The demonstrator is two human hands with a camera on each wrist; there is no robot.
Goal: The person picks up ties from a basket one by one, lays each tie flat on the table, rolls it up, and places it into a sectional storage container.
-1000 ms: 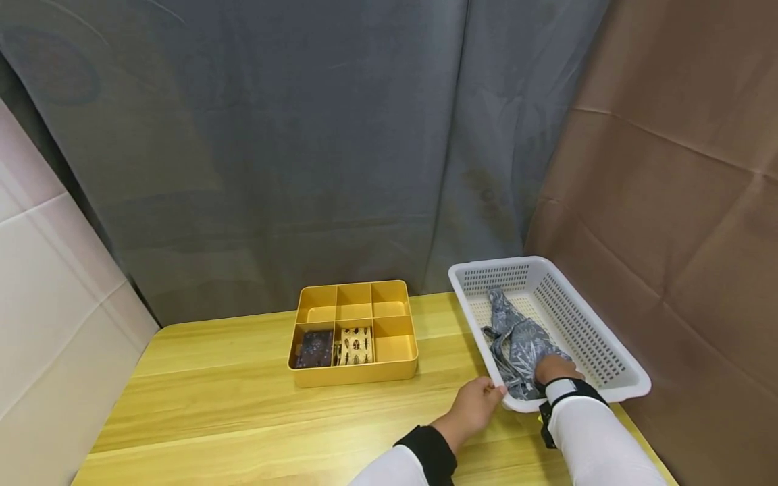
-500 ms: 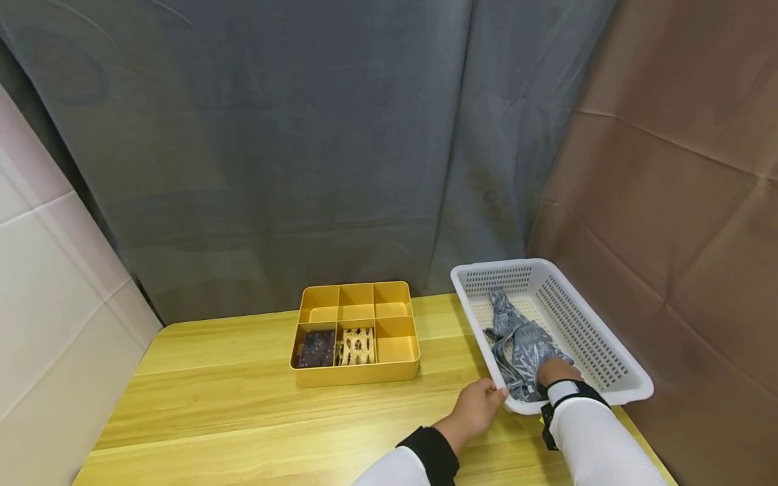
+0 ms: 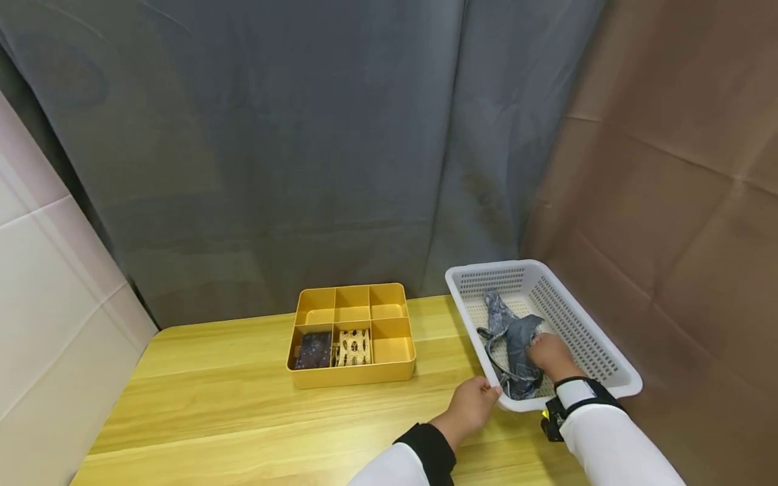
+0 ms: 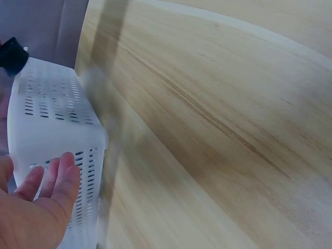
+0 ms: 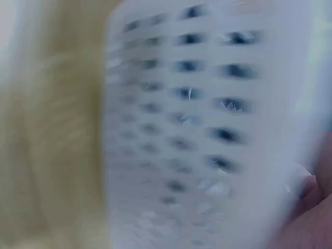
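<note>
A white perforated basket (image 3: 608,368) stands at the table's right end, with a grey patterned cloth (image 3: 507,337) bunched up inside it. My right hand (image 3: 547,351) is inside the basket and grips the cloth's near right part. My left hand (image 3: 471,405) is at the basket's near left corner. In the left wrist view its fingers (image 4: 52,181) lie fairly straight against the basket's outer wall (image 4: 52,119); the thumb is hidden. The right wrist view is blurred and shows only the basket wall (image 5: 197,129) and a fingertip (image 5: 306,192).
A yellow divided tray (image 3: 351,374) sits mid-table. A dark patterned folded cloth (image 3: 314,349) and a cream patterned one (image 3: 354,346) fill two of its near compartments. A grey curtain hangs behind, brown fabric on the right, and a white panel on the left. Bare wooden table (image 3: 243,405) lies left of my hands.
My right hand has moved farther into the basket and pushed the cloth into a tighter bunch. My left hand has stayed at the basket's corner.
</note>
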